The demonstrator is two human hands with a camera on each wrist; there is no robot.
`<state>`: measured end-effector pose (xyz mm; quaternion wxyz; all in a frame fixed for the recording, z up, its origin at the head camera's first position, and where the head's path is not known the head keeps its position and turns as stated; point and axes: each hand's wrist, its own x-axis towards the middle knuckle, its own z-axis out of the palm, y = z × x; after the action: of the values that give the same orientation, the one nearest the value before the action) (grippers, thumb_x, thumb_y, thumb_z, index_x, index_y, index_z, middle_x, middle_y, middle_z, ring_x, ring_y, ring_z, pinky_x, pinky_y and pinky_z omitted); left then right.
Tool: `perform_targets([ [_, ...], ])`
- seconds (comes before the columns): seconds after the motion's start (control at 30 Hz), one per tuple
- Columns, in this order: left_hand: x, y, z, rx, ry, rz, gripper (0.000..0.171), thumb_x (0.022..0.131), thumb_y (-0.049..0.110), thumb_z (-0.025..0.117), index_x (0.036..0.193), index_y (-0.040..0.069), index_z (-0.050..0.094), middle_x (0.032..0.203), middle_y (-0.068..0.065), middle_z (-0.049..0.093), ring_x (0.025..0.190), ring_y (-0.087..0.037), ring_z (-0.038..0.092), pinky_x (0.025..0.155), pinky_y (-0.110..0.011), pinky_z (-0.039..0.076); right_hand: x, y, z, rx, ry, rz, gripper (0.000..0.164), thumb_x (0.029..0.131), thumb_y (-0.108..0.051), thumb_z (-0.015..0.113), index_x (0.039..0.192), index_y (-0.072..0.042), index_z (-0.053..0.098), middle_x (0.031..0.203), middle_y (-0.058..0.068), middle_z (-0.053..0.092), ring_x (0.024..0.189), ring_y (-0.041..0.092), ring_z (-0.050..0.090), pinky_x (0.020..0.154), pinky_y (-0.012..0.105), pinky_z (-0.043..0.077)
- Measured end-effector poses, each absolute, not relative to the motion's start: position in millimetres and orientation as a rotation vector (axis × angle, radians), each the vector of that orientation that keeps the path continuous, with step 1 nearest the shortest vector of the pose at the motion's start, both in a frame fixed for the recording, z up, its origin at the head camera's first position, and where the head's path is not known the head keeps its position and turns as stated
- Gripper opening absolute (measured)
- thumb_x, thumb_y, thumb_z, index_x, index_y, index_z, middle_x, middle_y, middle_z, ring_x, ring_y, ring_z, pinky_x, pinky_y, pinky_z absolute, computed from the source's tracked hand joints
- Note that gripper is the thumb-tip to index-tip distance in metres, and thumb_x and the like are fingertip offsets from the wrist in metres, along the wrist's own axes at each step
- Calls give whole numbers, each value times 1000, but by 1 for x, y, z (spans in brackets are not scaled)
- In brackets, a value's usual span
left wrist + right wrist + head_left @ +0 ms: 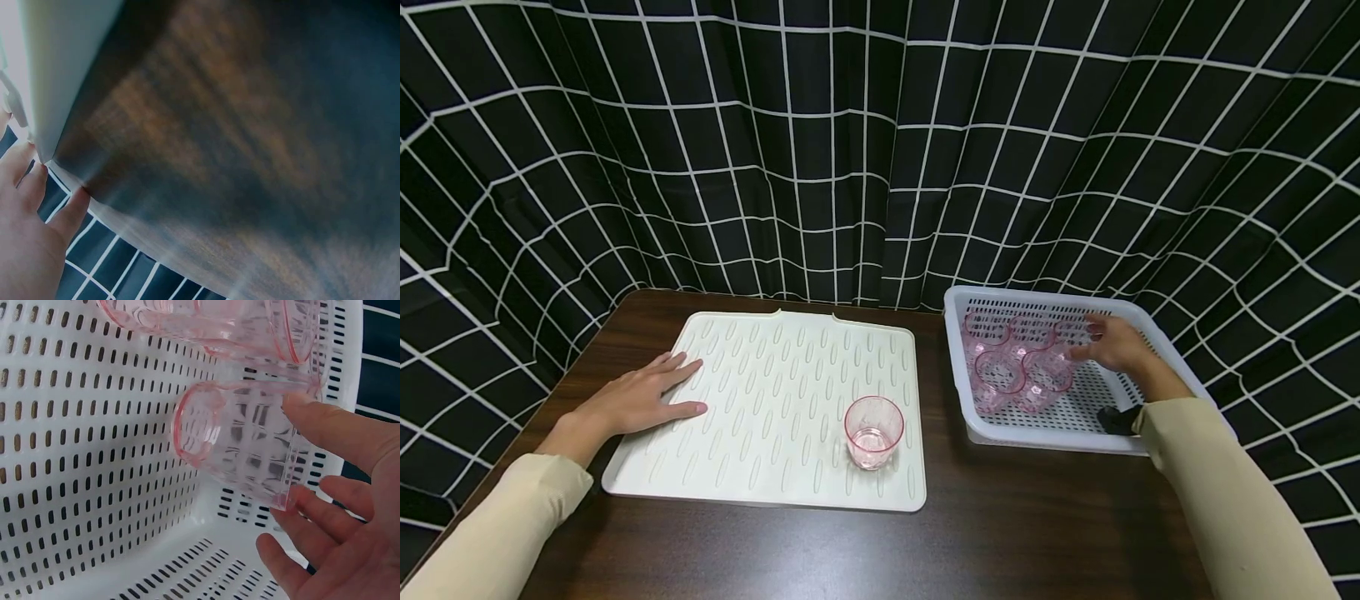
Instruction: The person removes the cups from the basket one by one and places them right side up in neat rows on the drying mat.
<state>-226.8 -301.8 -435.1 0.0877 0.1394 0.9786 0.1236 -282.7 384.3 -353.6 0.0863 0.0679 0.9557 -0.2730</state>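
Observation:
A clear pink-tinted glass point(874, 433) stands upright on the white ridged drying mat point(760, 450), near its right end. My left hand point(643, 396) rests on the mat's left edge, fingers spread; the left wrist view shows fingertips point(39, 172) at the mat's corner. In the white basket at right, my right hand point(1116, 343) reaches to the back-right pink glass point(1070, 332). The right wrist view puts the thumb point(319, 419) over one side of this glass's rim and loosely bent fingers point(315, 525) near the other side.
The white perforated basket point(1172, 346) holds several pink glasses point(1000, 375) grouped at its left. A small black object point(1117, 419) shows by the right wrist. Dark wood table point(1000, 508) lies under everything, and a black curtain with white grid lines point(850, 150) hangs behind.

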Motion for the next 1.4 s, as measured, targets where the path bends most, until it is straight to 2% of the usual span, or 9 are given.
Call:
perform_targets([
  [0.33,-227,-302,-436,406,2908,370,97,85,76,54,154,9,37,158,-27,26,145,-50,18,103,-77,22,-275,384,-340,182,3008,-816,87,91,-27,73,148,16,24,141,42,38,126,58,40,100,66,40],
  [0.53,-227,-303,-437,415,2911,363,97,85,76,54,154,8,37,159,-27,26,145,-50,19,103,-77,23,-271,378,-328,212,3135,-888,92,94,-40,67,153,10,18,140,42,40,126,56,42,98,64,43],
  [0.8,-226,-303,-434,422,2917,365,98,85,76,53,154,8,37,158,-28,26,145,-51,19,103,-78,23,-270,362,-315,217,3243,-1002,99,90,-55,65,158,-2,16,142,34,43,125,49,44,101,62,41],
  [1.23,-226,-301,-432,437,2917,376,96,86,74,54,153,7,37,158,-29,26,145,-51,19,103,-77,23,-268,313,-298,34,3320,-1009,95,87,-52,71,156,-4,27,140,29,49,127,45,48,101,60,42],
  [1.4,-226,-301,-432,433,2913,365,97,86,74,54,153,6,37,158,-29,26,145,-51,19,104,-77,23,-264,289,-293,-102,3306,-998,91,88,-45,75,155,-3,31,137,28,51,123,43,49,97,59,46],
])
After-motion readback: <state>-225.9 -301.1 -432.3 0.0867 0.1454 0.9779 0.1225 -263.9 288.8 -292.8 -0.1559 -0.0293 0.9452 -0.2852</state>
